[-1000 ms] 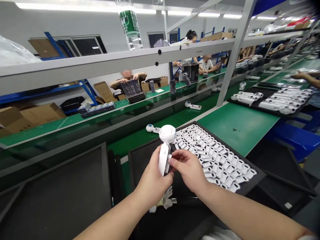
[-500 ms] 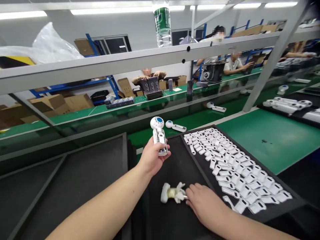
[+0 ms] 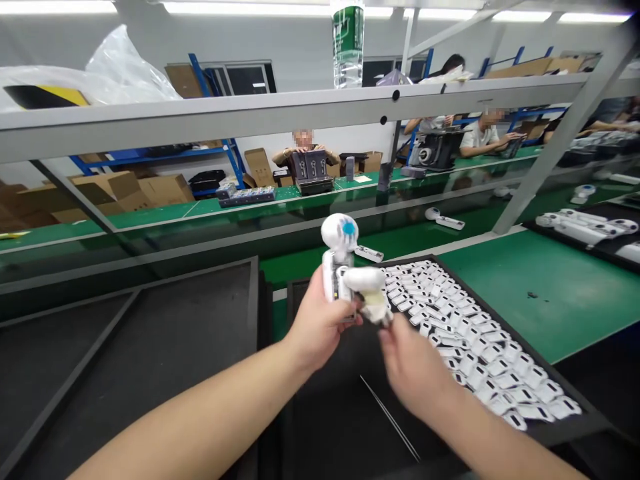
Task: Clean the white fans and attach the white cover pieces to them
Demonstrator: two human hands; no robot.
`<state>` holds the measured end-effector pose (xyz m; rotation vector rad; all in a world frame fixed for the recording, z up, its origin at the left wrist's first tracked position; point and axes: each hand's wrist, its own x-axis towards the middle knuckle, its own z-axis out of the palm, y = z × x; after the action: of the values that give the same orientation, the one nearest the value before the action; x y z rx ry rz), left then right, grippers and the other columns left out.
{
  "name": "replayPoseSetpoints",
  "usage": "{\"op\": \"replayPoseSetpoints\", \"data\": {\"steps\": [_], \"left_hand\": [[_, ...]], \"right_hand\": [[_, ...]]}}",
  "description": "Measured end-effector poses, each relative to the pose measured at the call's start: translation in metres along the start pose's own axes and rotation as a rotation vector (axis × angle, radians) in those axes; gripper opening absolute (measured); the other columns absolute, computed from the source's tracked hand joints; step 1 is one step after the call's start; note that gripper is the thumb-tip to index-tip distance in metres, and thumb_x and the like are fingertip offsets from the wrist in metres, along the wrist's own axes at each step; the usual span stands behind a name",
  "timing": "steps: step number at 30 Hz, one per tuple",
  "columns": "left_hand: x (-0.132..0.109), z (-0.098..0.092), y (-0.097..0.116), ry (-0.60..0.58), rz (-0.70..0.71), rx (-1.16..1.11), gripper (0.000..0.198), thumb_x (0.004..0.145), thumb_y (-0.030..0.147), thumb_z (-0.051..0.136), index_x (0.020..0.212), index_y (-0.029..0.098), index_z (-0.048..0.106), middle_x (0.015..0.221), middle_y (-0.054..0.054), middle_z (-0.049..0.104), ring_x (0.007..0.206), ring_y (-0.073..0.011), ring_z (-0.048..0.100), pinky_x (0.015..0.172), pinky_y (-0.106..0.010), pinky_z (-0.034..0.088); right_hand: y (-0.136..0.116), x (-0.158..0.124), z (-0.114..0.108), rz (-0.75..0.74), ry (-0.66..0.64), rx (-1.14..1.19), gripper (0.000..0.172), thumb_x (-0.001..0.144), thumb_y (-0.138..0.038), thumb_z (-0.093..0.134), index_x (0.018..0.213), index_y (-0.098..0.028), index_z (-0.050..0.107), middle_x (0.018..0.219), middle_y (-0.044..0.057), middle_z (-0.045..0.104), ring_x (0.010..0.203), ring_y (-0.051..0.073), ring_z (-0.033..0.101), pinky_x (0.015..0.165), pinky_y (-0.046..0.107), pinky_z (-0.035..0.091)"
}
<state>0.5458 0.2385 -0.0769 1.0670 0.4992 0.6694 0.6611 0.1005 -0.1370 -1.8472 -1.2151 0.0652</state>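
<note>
My left hand (image 3: 315,330) is closed around a white handheld device (image 3: 336,267), held upright. The device has a round head with a blue centre, and its body is open at the front, showing inner parts. Pinched in my right hand (image 3: 413,363) is a small tool with a white padded head (image 3: 367,280) and a yellowish wrapped neck, blurred by motion. Its head overlaps the device's body in view; whether they touch I cannot tell. Below my hands, a thin metal tool like tweezers (image 3: 390,417) lies on the black tray (image 3: 340,427).
On the right, a black tray holds many white cover pieces (image 3: 470,333). Similar devices (image 3: 445,219) lie on the green belt behind. A grey frame bar (image 3: 225,117) crosses above, with a bottle (image 3: 347,43) on it. Co-workers sit across the line. Black trays (image 3: 190,360) lie left.
My right hand has lifted the padded tool from the tray up to the device, uncovering the thin metal tool. The device has shifted slightly and turned in my left hand.
</note>
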Motion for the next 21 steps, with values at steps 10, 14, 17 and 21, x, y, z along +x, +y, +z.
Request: {"op": "replayPoseSetpoints", "data": {"steps": [10, 14, 17, 21], "left_hand": [[0.004, -0.005, 0.001, -0.006, -0.050, 0.002, 0.064, 0.058, 0.006, 0.063, 0.118, 0.023, 0.049, 0.099, -0.002, 0.057, 0.074, -0.0143, 0.058, 0.058, -0.027, 0.050], [-0.004, 0.002, 0.001, -0.038, -0.029, 0.003, 0.068, 0.057, 0.005, 0.062, 0.121, 0.023, 0.048, 0.093, -0.002, 0.058, 0.071, -0.0145, 0.058, 0.056, -0.026, 0.049], [-0.006, 0.004, 0.000, -0.052, -0.040, 0.012, 0.065, 0.056, 0.004, 0.059, 0.118, 0.021, 0.050, 0.085, -0.001, 0.059, 0.068, -0.0146, 0.057, 0.054, -0.024, 0.047], [-0.002, 0.000, 0.000, -0.034, -0.059, -0.026, 0.062, 0.056, 0.004, 0.060, 0.115, 0.022, 0.050, 0.094, -0.002, 0.059, 0.071, -0.0142, 0.058, 0.055, -0.026, 0.049]], "right_hand": [[0.003, -0.002, -0.017, -0.144, 0.198, 0.205, 0.026, 0.101, -0.037, 0.032, 0.082, -0.025, 0.044, 0.061, -0.001, 0.050, 0.051, 0.016, 0.050, 0.050, 0.029, 0.039], [0.001, -0.004, -0.003, -0.225, 0.246, 0.178, 0.028, 0.100, -0.038, 0.032, 0.078, -0.025, 0.043, 0.056, -0.001, 0.048, 0.048, 0.017, 0.046, 0.047, 0.030, 0.035], [0.002, -0.004, 0.009, -0.187, 0.013, -0.046, 0.022, 0.096, -0.028, 0.044, 0.074, -0.024, 0.042, 0.049, -0.004, 0.046, 0.039, 0.014, 0.041, 0.042, 0.029, 0.022], [0.007, -0.008, -0.004, -0.222, 0.124, -0.011, 0.022, 0.100, -0.029, 0.038, 0.081, -0.023, 0.045, 0.056, -0.004, 0.048, 0.043, 0.014, 0.047, 0.044, 0.027, 0.031]]}}
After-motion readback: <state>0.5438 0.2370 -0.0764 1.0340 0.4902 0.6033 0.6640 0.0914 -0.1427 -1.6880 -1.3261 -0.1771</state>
